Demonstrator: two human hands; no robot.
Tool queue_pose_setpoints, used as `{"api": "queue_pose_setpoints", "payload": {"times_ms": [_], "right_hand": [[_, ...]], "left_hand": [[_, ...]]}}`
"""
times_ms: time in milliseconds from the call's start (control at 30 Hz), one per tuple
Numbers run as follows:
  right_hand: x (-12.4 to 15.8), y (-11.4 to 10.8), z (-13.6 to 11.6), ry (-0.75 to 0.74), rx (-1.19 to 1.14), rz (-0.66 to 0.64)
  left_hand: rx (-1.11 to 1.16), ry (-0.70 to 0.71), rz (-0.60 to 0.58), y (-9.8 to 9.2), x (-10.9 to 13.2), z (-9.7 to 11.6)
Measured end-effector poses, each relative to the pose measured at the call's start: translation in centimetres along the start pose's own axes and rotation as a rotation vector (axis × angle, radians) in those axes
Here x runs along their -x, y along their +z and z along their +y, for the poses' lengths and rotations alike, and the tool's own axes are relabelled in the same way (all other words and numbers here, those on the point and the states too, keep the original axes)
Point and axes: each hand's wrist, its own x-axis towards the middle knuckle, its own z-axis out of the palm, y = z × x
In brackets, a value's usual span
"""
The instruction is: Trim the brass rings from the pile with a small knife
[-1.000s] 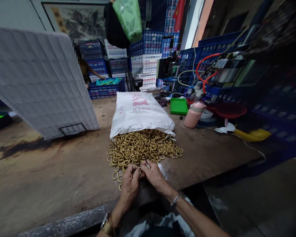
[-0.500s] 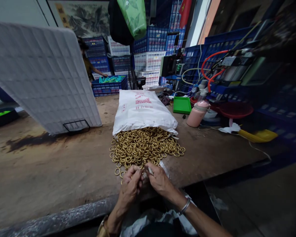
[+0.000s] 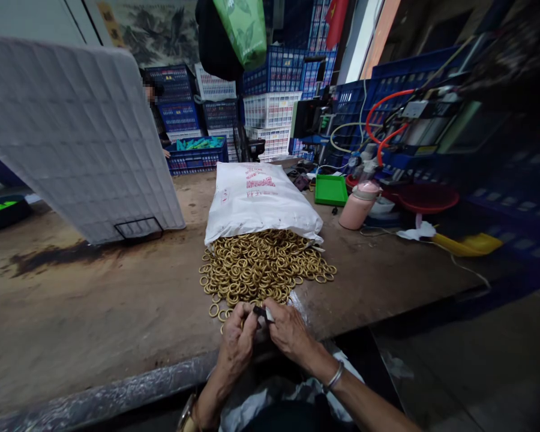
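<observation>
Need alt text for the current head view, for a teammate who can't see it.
A person's left hand and right hand hold a small dark piece before a heap of brass-coloured rings. The rings spill from a white sack on a brown table; a green tray and pink bottle stand to the right.

Dark piece (image 3: pixel 261 312) between left hand (image 3: pixel 237 342) and right hand (image 3: pixel 290 336), surface's (image 3: pixel 94 324) near edge: too small to identify. White panel (image 3: pixel 85 138): cropped left.
</observation>
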Motion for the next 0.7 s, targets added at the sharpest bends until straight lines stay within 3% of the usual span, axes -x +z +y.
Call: {"api": "queue_pose_setpoints", "payload": {"times_ms": [200, 333, 400, 467, 567, 700], "right_hand": [[0.0, -0.6, -0.4, -0.027, -0.004, -0.073], [-0.3, -0.5, 0.4, 0.016, 0.035, -0.123], [-0.4, -0.3, 1.2, 0.086, 0.082, -0.111], [-0.4, -0.1, 2.0, 0.13, 0.121, -0.085], [-0.4, 0.2, 2.0, 0.1, 0.097, -0.044], [-0.2, 1.0, 0.5, 0.024, 0.014, -0.063]], "left_hand": [[0.004, 0.001, -0.027, -0.1, -0.2, -0.4], [0.047, -0.061, -0.056, -0.2, 1.0, 1.2], [0.08, -0.125, -0.133, 0.0, 2.3, 2.4], [0.141, -0.241, -0.29, 0.2, 3.9, 2.9], [0.287, -0.514, -0.449, 0.5, 5.8, 1.3], [0.413, -0.781, -0.304, 0.3, 6.9, -3.0]]}}
